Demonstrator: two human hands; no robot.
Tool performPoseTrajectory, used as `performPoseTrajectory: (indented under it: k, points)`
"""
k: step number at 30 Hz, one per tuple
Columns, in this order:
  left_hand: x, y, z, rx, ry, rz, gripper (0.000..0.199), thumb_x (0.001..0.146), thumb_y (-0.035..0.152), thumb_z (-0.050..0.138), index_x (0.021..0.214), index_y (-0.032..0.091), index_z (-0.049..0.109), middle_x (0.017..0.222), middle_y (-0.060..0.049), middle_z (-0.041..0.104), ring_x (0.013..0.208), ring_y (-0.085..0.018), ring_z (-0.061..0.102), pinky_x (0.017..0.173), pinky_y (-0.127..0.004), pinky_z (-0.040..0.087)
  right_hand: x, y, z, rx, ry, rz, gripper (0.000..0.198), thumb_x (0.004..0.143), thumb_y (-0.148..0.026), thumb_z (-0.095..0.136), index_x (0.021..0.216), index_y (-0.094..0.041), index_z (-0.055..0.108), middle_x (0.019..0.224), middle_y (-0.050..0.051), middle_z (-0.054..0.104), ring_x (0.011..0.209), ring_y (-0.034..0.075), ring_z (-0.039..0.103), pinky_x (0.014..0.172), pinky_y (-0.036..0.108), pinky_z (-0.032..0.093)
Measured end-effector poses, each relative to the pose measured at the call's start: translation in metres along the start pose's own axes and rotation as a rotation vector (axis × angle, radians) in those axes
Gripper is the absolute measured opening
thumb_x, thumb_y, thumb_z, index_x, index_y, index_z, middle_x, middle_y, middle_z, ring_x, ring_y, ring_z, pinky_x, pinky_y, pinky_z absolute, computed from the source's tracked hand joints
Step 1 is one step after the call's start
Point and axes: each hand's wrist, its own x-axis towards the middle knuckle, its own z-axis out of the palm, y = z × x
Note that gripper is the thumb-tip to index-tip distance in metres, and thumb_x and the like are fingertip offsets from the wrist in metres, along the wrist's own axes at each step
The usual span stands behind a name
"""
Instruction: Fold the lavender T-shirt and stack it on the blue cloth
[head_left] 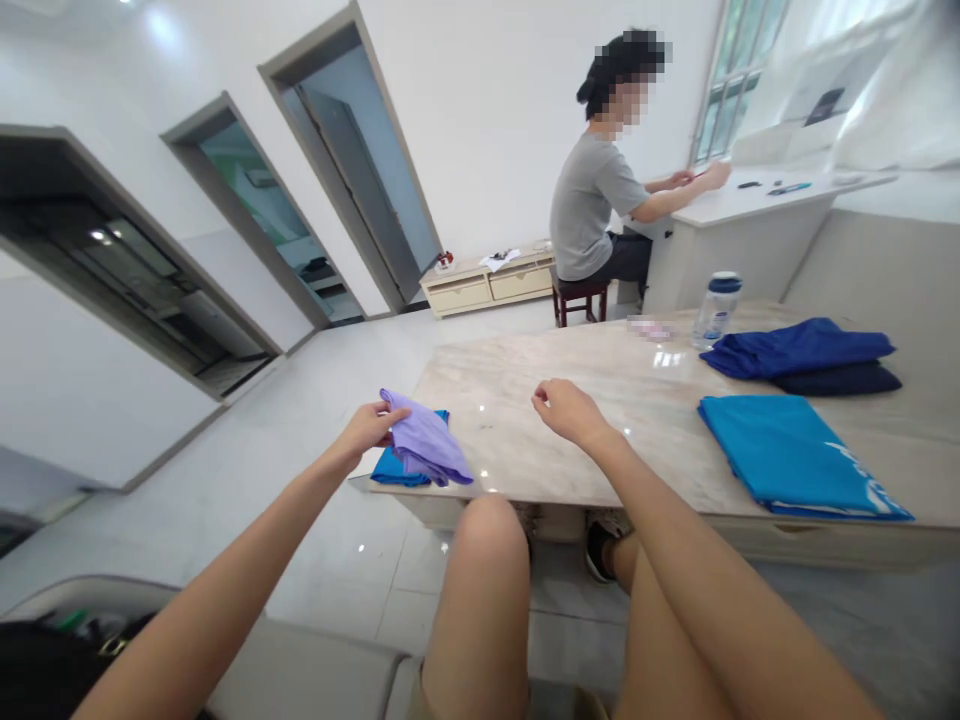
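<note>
My left hand (370,425) is closed on one end of a folded purple cloth (429,442), fingers and thumb pinching its upper left corner. The cloth hangs over a folded blue cloth (397,466) at the table's left end and hides part of it. Whether the two cloths touch, I cannot tell. My right hand (568,408) is held over the middle of the marble-topped table (517,380), its fingers curled in with nothing visible in them. Further right lies a flat, folded bright blue garment (787,450) with white lettering along one edge.
Behind the bright blue garment lie dark blue folded clothes (802,352), beside a clear bottle (718,310) with a dark lid. A person (592,205) in a grey shirt sits at a white desk (750,200). My knees are against the table's near side.
</note>
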Motion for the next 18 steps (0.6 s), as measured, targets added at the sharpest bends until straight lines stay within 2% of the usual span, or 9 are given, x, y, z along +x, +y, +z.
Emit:
performPoseTrajectory:
  k: [3,6,10,15,18]
  points:
    - [-0.025,-0.019,-0.052,-0.035,0.133,-0.038,0.068,0.05,0.063,0.101,0.091,0.015,0.076,0.067,0.001,0.067,0.059,-0.014,0.06,0.056,-0.024,0.044,-0.005,0.0,0.004,-0.034,-0.004,-0.006,0.034,0.113,-0.03,0.05,0.123,-0.017,0.08,0.131,0.016,0.08,0.124,0.029,0.073,0.09,0.03,0.051]
    - [-0.04,-0.039,-0.076,-0.197,0.228,-0.133,0.06,0.051,0.053,0.103,0.084,0.015,0.072,0.067,0.001,0.066,0.055,-0.011,0.057,0.051,-0.021,0.04,-0.01,0.009,0.009,-0.07,-0.005,-0.006,0.034,0.112,-0.033,0.05,0.116,-0.02,0.081,0.124,0.014,0.082,0.117,0.028,0.075,0.082,0.03,0.05]
    - [-0.03,-0.047,-0.082,-0.364,0.313,-0.155,0.045,0.061,0.037,0.103,0.081,0.012,0.07,0.067,-0.003,0.069,0.054,-0.012,0.06,0.05,-0.021,0.044,-0.014,0.03,0.016,-0.096,-0.016,0.014,0.034,0.11,-0.035,0.05,0.112,-0.021,0.082,0.116,0.012,0.084,0.107,0.028,0.078,0.077,0.031,0.049]
    - [0.019,-0.037,-0.081,-0.505,0.346,-0.069,0.026,0.085,0.026,0.091,0.095,0.013,0.072,0.08,-0.005,0.076,0.063,-0.012,0.068,0.063,-0.023,0.057,-0.011,0.065,0.027,-0.111,-0.006,0.055,0.033,0.108,-0.038,0.053,0.105,-0.022,0.082,0.108,0.014,0.085,0.1,0.031,0.08,0.078,0.034,0.052]
    - [0.047,-0.046,-0.065,-0.604,0.355,-0.043,0.018,0.093,0.023,0.084,0.103,0.014,0.072,0.091,-0.005,0.079,0.072,-0.012,0.073,0.075,-0.025,0.062,-0.005,0.08,0.034,-0.096,-0.009,0.053,0.032,0.105,-0.039,0.054,0.1,-0.023,0.082,0.104,0.014,0.084,0.095,0.03,0.08,0.081,0.036,0.054]
